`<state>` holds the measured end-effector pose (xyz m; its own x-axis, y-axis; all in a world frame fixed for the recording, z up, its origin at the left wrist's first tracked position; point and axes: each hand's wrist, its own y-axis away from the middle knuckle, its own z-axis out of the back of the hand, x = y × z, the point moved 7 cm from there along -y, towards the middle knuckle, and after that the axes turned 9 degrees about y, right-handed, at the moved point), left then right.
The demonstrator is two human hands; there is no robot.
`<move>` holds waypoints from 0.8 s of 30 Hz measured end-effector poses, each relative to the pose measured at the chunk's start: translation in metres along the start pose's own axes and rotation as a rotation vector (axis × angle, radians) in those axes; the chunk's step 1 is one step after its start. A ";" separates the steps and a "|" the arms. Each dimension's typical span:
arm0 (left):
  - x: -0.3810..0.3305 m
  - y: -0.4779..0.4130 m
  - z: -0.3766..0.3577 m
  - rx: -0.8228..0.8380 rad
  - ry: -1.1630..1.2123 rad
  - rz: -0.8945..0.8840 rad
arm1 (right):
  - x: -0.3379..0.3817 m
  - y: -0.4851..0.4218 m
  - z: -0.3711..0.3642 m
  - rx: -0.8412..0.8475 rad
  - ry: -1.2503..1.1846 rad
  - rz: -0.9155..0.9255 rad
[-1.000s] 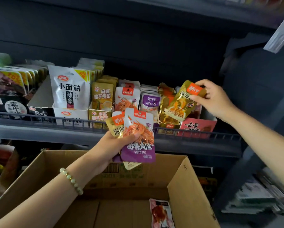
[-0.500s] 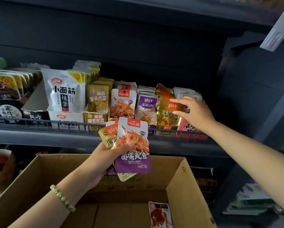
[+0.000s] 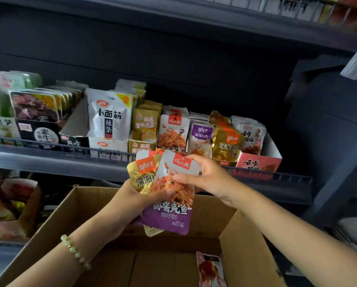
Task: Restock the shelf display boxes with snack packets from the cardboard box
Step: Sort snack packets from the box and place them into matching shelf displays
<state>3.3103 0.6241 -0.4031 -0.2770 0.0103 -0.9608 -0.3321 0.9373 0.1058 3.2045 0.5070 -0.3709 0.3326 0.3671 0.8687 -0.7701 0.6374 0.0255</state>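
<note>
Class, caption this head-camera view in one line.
Left hand holds snack packets above the cardboard box while the right hand pinches the front packet.

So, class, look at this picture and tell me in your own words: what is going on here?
A person is restocking a shop shelf. The left hand grips a small bunch of snack packets above an open cardboard box, and the right hand pinches the front purple packet of that bunch. The display boxes on the shelf hold rows of packets. One loose packet lies in the bottom of the cardboard box.
</note>
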 end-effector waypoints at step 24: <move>-0.016 0.017 0.045 0.053 0.229 -0.091 | 0.011 -0.014 -0.006 -0.124 -0.411 -0.190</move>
<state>3.3499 0.6559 -0.3975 -0.4469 -0.1486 -0.8822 -0.3192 0.9477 0.0021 3.2221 0.5059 -0.3646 0.1993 -0.0470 0.9788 -0.6371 0.7527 0.1658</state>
